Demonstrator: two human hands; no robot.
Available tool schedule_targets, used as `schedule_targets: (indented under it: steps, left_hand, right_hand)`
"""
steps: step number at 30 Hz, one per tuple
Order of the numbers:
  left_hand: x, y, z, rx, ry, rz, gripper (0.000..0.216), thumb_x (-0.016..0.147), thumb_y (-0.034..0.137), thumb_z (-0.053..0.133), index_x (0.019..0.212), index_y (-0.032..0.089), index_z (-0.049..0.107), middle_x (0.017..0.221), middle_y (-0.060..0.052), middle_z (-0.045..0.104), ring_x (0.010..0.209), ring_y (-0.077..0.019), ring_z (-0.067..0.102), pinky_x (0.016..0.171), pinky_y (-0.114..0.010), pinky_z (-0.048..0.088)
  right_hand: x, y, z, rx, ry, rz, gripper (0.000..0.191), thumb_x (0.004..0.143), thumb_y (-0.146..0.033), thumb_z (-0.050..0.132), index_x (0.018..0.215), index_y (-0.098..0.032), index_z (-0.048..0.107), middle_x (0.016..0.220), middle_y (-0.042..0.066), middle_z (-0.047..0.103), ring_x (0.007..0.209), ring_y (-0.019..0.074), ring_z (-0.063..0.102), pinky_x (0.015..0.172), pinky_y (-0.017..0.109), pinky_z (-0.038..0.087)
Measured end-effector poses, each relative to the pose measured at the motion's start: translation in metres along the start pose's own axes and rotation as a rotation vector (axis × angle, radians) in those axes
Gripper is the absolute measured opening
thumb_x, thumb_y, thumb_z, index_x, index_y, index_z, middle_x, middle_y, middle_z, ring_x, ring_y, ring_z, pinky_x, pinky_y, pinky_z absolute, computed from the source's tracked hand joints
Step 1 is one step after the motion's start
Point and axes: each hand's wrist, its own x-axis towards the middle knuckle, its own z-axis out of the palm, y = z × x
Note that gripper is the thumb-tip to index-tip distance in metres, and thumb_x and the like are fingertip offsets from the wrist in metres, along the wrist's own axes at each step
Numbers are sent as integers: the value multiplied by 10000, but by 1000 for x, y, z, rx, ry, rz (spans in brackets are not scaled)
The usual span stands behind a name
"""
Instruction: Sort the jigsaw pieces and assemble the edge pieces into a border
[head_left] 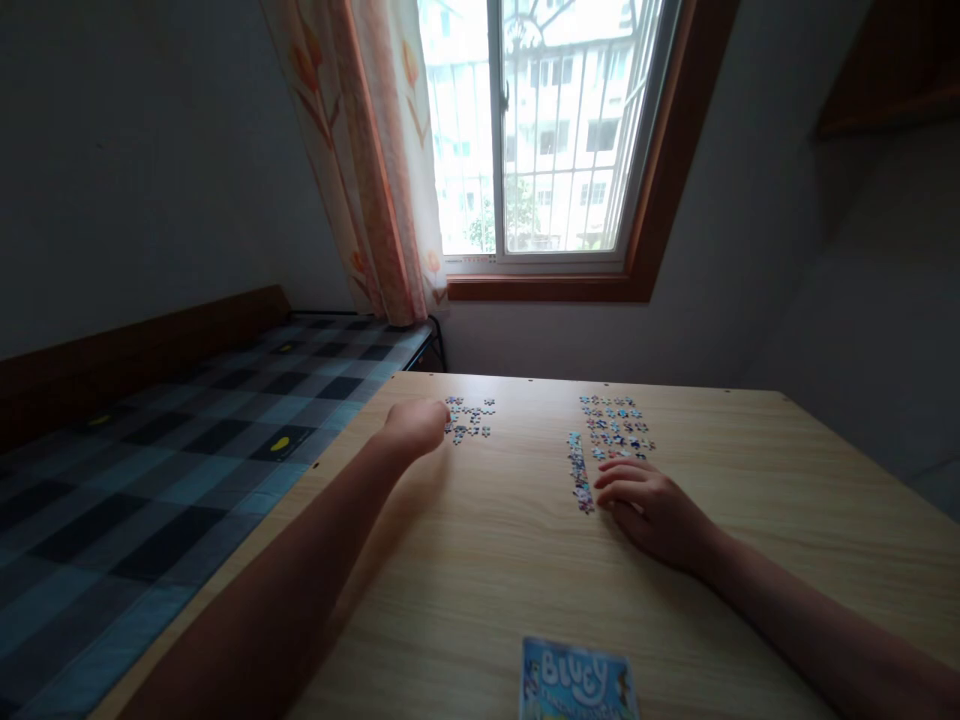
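Observation:
My left hand [415, 426] reaches far out over the wooden table [480, 580] and touches the near edge of a small cluster of loose puzzle pieces [471, 419]; its fingers are curled and hidden from me. My right hand [651, 506] rests flat on the table with fingers stretched out, holding nothing. Its fingertips lie beside a short joined strip of puzzle pieces [579, 472]. Just beyond that hand lies a second group of loose pieces [616, 425] laid out in rows.
A blue puzzle box [577, 682] lies at the table's near edge. A bed with a checked blue and black cover [150, 470] stands along the left side. A window [540, 130] with a patterned curtain [367, 160] is behind the table.

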Motion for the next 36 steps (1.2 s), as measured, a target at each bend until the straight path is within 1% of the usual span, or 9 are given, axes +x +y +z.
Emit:
schedule_targets:
  steps: [3, 8, 11, 17, 20, 24, 27, 33, 36]
  left_hand:
    - [9, -10, 10, -34, -34, -6, 377, 854, 161, 611, 1175, 302, 750, 1238, -90, 728, 1120, -274, 678, 857, -308, 533]
    - [17, -13, 20, -66, -64, 6, 353, 847, 193, 623, 1152, 297, 765, 1211, -94, 737, 1070, -273, 689, 843, -302, 520]
    - [19, -17, 18, -70, -105, 46, 314, 828, 193, 631, 1079, 292, 791, 1160, -74, 758, 1006, -247, 700, 814, -280, 513]
    - [7, -13, 6, -29, -266, 197, 269, 738, 170, 678, 931, 282, 828, 962, -23, 801, 825, -196, 702, 753, -247, 513]
    - [-5, 0, -1, -9, -303, 259, 257, 747, 179, 683, 934, 275, 830, 973, -31, 801, 822, -195, 700, 762, -257, 515]
    - [-28, 31, -9, 4, -304, 352, 254, 786, 208, 682, 979, 289, 825, 1009, -43, 796, 862, -210, 701, 776, -279, 515]
    - [-49, 59, -12, -9, -286, 506, 316, 793, 208, 677, 1056, 330, 804, 1022, -23, 793, 865, -210, 703, 745, -284, 518]
    - [-69, 104, -3, -106, -216, 855, 303, 867, 237, 647, 1101, 374, 782, 1058, 1, 764, 863, -167, 679, 774, -261, 495]
    - [-65, 118, 8, -208, -163, 927, 226, 879, 251, 641, 1004, 352, 801, 1057, 0, 745, 865, -175, 667, 820, -286, 476]
  right_hand:
    - [1, -1, -1, -1, -13, -4, 221, 920, -106, 560, 841, -245, 713, 925, 34, 757, 998, 217, 697, 988, 440, 539]
    - [0, 0, -1, -15, -3, -2, 223, 911, -103, 552, 850, -243, 714, 919, 39, 756, 1003, 226, 694, 983, 458, 541]
    - [-1, 1, -1, -11, 2, 0, 222, 914, -105, 551, 838, -241, 710, 918, 40, 756, 992, 224, 694, 975, 456, 544]
    - [-1, 1, 0, 8, 8, -5, 222, 907, -95, 554, 842, -237, 712, 913, 42, 755, 987, 223, 690, 980, 467, 541]
    - [-2, 2, 0, 8, 6, -3, 218, 902, -93, 560, 846, -239, 712, 907, 40, 756, 981, 222, 693, 982, 470, 541]
    - [-2, 2, -1, 3, 4, 5, 231, 883, -78, 561, 847, -248, 713, 913, 35, 758, 994, 223, 696, 991, 469, 537]
    - [0, 1, -1, 7, 17, -3, 237, 873, -68, 560, 837, -246, 712, 901, 30, 759, 978, 217, 699, 968, 453, 547]
    - [2, -2, -8, 5, 26, 3, 241, 854, -73, 553, 805, -234, 725, 882, 35, 763, 954, 212, 698, 981, 446, 543]
    - [1, 0, -12, -9, 11, 19, 223, 845, -96, 562, 777, -229, 728, 868, 28, 763, 931, 209, 697, 991, 447, 533]
